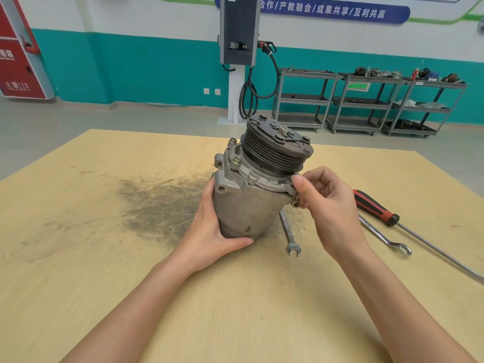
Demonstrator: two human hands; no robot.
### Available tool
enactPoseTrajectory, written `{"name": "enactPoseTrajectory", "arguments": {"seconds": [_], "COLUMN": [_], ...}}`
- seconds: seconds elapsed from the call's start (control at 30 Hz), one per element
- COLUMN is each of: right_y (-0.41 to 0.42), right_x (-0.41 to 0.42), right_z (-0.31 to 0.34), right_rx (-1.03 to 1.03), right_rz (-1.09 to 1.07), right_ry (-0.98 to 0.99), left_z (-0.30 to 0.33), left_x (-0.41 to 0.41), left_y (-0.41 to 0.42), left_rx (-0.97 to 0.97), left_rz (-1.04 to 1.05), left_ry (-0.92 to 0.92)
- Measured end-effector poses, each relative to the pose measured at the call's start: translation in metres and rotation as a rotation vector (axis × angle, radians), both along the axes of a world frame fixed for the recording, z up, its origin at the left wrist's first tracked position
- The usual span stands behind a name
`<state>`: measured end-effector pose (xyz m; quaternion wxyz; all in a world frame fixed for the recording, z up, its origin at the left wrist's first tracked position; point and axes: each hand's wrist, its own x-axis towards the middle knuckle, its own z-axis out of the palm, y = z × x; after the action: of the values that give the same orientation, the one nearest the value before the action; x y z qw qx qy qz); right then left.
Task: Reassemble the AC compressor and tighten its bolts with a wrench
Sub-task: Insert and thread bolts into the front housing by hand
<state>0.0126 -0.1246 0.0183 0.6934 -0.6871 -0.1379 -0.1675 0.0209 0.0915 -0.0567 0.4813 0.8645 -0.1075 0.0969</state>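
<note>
The grey AC compressor (pixel 248 203) stands on the wooden table (pixel 91 258), tilted away to the right, its dark grooved pulley (pixel 277 148) on top. My left hand (pixel 214 226) grips the lower left of the housing, thumb across its base. My right hand (pixel 327 205) is at the flange on the right side, thumb and fingers pinching at a bolt there; the bolt itself is hidden by the fingers. Another bolt (pixel 236 160) sticks up from the flange on the left. A combination wrench (pixel 289 231) lies on the table just right of the compressor.
A second, longer wrench (pixel 385 238) and a red-and-black-handled screwdriver (pixel 374 206) lie to the right. A dark greasy smear (pixel 159 203) covers the table left of the compressor. Metal shelf carts (pixel 366 100) and a wall charger (pixel 239 30) stand in the background.
</note>
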Motion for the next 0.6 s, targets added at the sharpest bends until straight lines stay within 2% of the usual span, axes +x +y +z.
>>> {"name": "enactPoseTrajectory", "arguments": {"seconds": [0.13,0.33,0.5,0.6], "right_y": [-0.0065,0.0027,-0.0044,0.0010], "right_x": [-0.0001,0.0023,-0.0014,0.0002], "right_z": [-0.0026,-0.0019,-0.0040,-0.0044], "right_rx": [-0.019,0.012,0.004,0.018], "right_rz": [0.109,-0.044,0.131,0.047], "right_ry": [-0.016,0.026,-0.007,0.013], "left_z": [-0.0002,0.0005,0.0012,0.0016], "left_x": [0.0001,-0.0004,-0.0010,-0.0013], "left_y": [0.0004,0.0001,0.0002,-0.0002], "left_rx": [-0.006,-0.009,-0.006,-0.007], "left_rz": [0.001,0.004,0.001,0.000], "left_ry": [0.012,0.019,0.021,0.020]}}
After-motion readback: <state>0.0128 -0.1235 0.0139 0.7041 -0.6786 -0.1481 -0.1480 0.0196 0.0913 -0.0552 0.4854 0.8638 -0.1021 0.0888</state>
